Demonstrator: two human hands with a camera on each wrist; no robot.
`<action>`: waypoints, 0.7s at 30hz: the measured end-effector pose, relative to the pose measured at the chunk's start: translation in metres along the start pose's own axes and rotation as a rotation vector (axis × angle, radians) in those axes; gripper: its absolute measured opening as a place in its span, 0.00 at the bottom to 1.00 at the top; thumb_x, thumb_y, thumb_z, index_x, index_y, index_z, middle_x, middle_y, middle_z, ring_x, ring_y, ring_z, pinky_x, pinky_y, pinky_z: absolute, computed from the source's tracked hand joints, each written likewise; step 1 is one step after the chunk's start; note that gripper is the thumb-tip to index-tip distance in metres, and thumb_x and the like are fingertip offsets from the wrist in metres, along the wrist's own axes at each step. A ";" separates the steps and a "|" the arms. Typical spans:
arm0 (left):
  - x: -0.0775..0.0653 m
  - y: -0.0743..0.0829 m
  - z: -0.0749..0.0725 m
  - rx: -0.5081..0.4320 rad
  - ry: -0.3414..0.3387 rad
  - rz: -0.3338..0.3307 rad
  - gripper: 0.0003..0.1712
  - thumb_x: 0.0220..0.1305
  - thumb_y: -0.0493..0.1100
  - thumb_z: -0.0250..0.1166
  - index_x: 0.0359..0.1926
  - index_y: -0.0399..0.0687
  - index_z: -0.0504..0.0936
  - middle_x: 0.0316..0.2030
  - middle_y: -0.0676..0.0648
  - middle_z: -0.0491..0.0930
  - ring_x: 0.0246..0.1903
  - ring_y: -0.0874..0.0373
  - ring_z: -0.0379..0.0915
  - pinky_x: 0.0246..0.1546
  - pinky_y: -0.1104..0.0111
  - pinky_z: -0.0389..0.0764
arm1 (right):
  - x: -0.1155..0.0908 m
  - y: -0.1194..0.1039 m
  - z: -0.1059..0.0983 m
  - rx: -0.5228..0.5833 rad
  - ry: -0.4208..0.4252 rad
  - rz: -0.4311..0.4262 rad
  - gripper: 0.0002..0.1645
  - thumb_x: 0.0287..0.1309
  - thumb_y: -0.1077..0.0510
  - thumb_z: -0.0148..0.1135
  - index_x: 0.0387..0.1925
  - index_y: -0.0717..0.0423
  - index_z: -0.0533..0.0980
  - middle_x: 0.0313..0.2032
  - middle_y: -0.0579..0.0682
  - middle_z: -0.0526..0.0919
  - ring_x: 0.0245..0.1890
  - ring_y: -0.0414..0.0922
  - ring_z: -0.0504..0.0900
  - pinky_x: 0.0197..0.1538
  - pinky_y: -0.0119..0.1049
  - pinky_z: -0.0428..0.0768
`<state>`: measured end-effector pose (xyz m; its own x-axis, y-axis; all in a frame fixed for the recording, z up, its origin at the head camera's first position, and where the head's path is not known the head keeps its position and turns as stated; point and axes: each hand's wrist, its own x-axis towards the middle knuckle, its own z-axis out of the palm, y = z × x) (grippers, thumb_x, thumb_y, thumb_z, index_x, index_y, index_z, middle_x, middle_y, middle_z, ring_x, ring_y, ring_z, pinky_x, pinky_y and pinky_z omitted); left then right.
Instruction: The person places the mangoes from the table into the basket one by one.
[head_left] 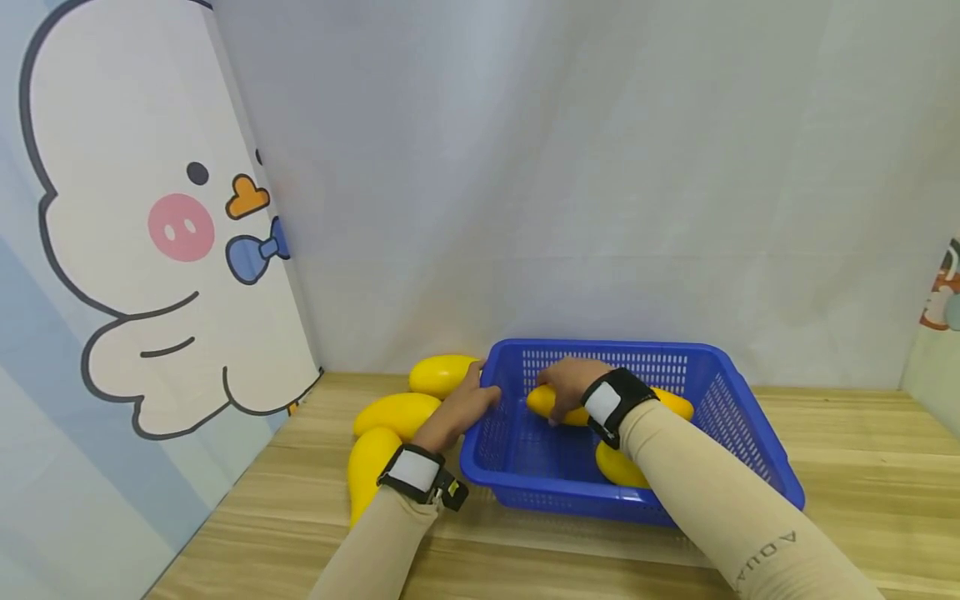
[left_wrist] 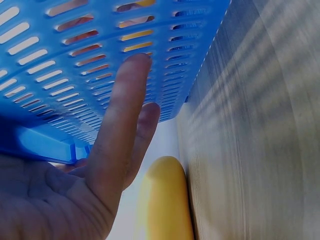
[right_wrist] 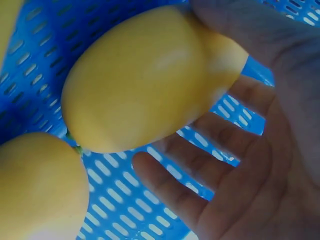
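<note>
My left hand (head_left: 459, 412) holds the left rim of a blue plastic basket (head_left: 562, 487). Its thumb reaches over the rim, while the fingers lie along the slotted outer wall in the left wrist view. Inside the basket, my right hand (head_left: 573, 379) grips a yellow mango (right_wrist: 135, 85) between thumb and fingers, near the basket floor. Another mango (head_left: 618, 467) lies toward the front wall, partly hidden by the right forearm. A further mango (head_left: 675, 404) shows behind the right wrist.
Outside the basket, to its left, three mangoes lie on the wooden table (head_left: 270, 517): one at the back (head_left: 441, 375), a middle one (head_left: 393, 414) and a front one (head_left: 370, 467) beside the left wrist. A pale curtain (head_left: 600, 208) hangs behind; a cartoon-printed panel (head_left: 112, 250) stands left.
</note>
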<state>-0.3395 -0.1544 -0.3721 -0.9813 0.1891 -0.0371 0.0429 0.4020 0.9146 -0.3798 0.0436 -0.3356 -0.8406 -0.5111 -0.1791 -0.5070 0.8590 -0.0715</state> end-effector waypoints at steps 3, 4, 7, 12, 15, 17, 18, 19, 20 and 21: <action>0.000 0.000 0.000 -0.006 0.002 0.000 0.41 0.55 0.43 0.50 0.69 0.50 0.46 0.60 0.41 0.60 0.50 0.45 0.62 0.48 0.54 0.68 | -0.001 0.001 -0.001 0.005 0.013 0.014 0.34 0.41 0.46 0.72 0.54 0.46 0.74 0.43 0.47 0.78 0.39 0.45 0.73 0.45 0.46 0.72; 0.000 0.000 0.000 -0.009 0.002 -0.001 0.41 0.55 0.43 0.50 0.69 0.50 0.46 0.60 0.41 0.60 0.50 0.45 0.63 0.48 0.54 0.68 | -0.001 0.001 -0.001 0.007 0.016 0.017 0.34 0.41 0.46 0.72 0.53 0.46 0.74 0.43 0.47 0.78 0.39 0.45 0.73 0.45 0.46 0.72; -0.001 0.000 0.000 -0.007 0.004 -0.003 0.41 0.55 0.43 0.50 0.70 0.49 0.45 0.60 0.40 0.60 0.49 0.45 0.63 0.48 0.53 0.68 | -0.002 0.001 -0.001 0.005 0.024 0.019 0.34 0.40 0.46 0.72 0.53 0.45 0.74 0.43 0.47 0.78 0.40 0.45 0.73 0.46 0.47 0.72; -0.002 0.003 0.000 0.004 0.008 -0.007 0.42 0.55 0.43 0.50 0.70 0.49 0.45 0.61 0.40 0.60 0.50 0.45 0.62 0.48 0.53 0.67 | -0.001 0.002 0.001 -0.004 0.030 0.002 0.34 0.39 0.47 0.72 0.53 0.45 0.74 0.44 0.46 0.79 0.41 0.45 0.73 0.45 0.45 0.73; -0.003 0.003 0.000 -0.003 0.006 -0.004 0.42 0.55 0.43 0.50 0.70 0.49 0.45 0.61 0.40 0.59 0.50 0.45 0.62 0.49 0.54 0.67 | 0.000 0.002 0.002 -0.008 0.026 -0.005 0.35 0.38 0.48 0.72 0.53 0.46 0.74 0.44 0.47 0.78 0.41 0.45 0.73 0.45 0.45 0.73; -0.004 0.004 0.000 -0.005 0.005 -0.004 0.42 0.55 0.43 0.50 0.70 0.49 0.45 0.61 0.40 0.59 0.50 0.45 0.62 0.49 0.54 0.67 | -0.001 0.002 0.002 -0.019 0.028 0.002 0.35 0.38 0.47 0.72 0.53 0.45 0.74 0.44 0.46 0.78 0.41 0.44 0.73 0.44 0.45 0.73; -0.004 0.004 0.000 -0.005 0.005 -0.005 0.42 0.55 0.43 0.50 0.70 0.49 0.45 0.61 0.40 0.59 0.50 0.45 0.62 0.49 0.53 0.67 | -0.001 0.002 0.002 -0.022 0.031 0.003 0.35 0.39 0.47 0.72 0.53 0.45 0.74 0.44 0.46 0.78 0.41 0.45 0.73 0.44 0.45 0.73; -0.004 0.004 0.000 -0.005 0.004 -0.006 0.42 0.55 0.43 0.50 0.70 0.49 0.45 0.61 0.40 0.59 0.50 0.45 0.62 0.49 0.53 0.67 | -0.001 0.002 0.002 -0.028 0.034 0.001 0.34 0.39 0.47 0.72 0.53 0.45 0.74 0.44 0.47 0.79 0.40 0.45 0.74 0.43 0.45 0.73; -0.004 0.003 0.000 -0.006 0.004 -0.008 0.42 0.55 0.43 0.50 0.70 0.49 0.45 0.61 0.40 0.59 0.50 0.45 0.62 0.49 0.53 0.67 | -0.001 0.002 0.002 -0.035 0.037 0.000 0.34 0.39 0.47 0.72 0.53 0.45 0.75 0.43 0.46 0.79 0.40 0.45 0.74 0.43 0.45 0.74; -0.004 0.004 0.000 -0.003 0.004 -0.010 0.42 0.55 0.43 0.50 0.70 0.49 0.45 0.61 0.40 0.59 0.50 0.45 0.62 0.49 0.53 0.67 | -0.002 0.001 0.001 -0.040 0.039 0.000 0.34 0.39 0.47 0.72 0.52 0.45 0.75 0.43 0.46 0.79 0.39 0.44 0.74 0.42 0.45 0.74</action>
<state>-0.3356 -0.1537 -0.3685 -0.9824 0.1813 -0.0450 0.0320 0.4008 0.9156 -0.3786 0.0456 -0.3367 -0.8471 -0.5125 -0.1406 -0.5135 0.8575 -0.0321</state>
